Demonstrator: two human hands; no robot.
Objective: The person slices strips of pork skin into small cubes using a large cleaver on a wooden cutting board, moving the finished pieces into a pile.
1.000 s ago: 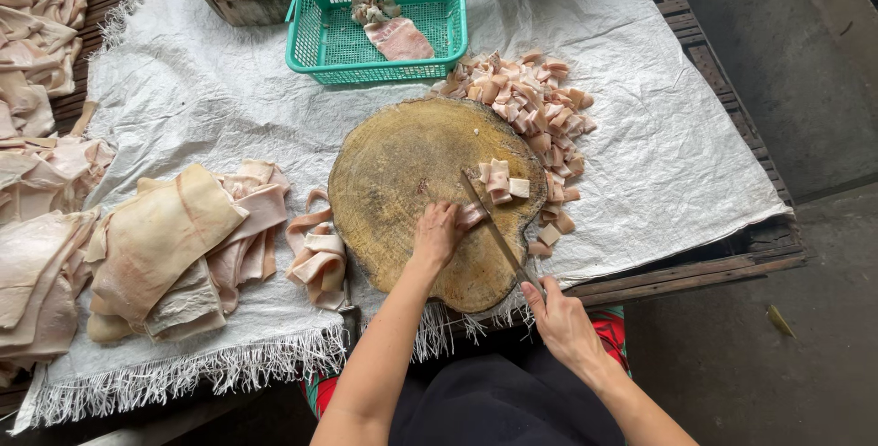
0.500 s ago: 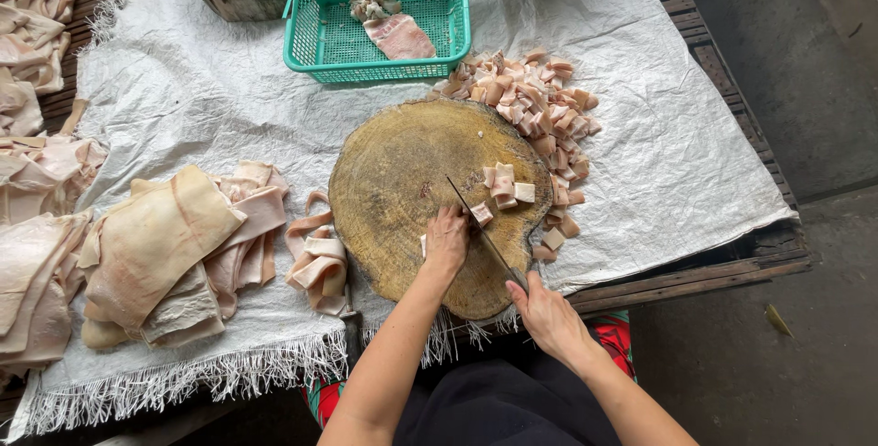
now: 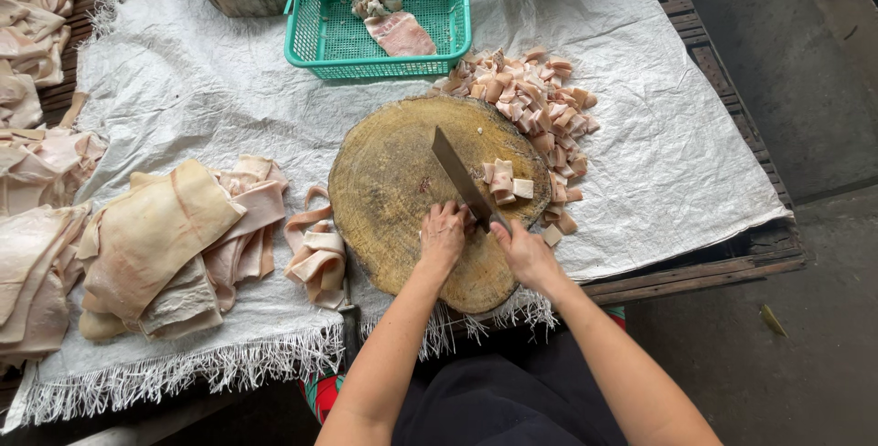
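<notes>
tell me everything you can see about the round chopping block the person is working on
The chopping block is a thick round slice of log, yellow-brown, its top scored and stained. It lies flat on the white sheet at the table's near edge. A cleaver, a few cut meat pieces and the left hand rest on it.

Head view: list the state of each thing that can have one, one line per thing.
Cleaver: gripped by the right hand, blade flat on the round chopping block.
Left hand: resting on the block beside the blade.
Cut pork pieces: heaped at the block's far edge.
Green basket: upright, holding two meat scraps.
Pork skin sheets: uncut, stacked.
</notes>
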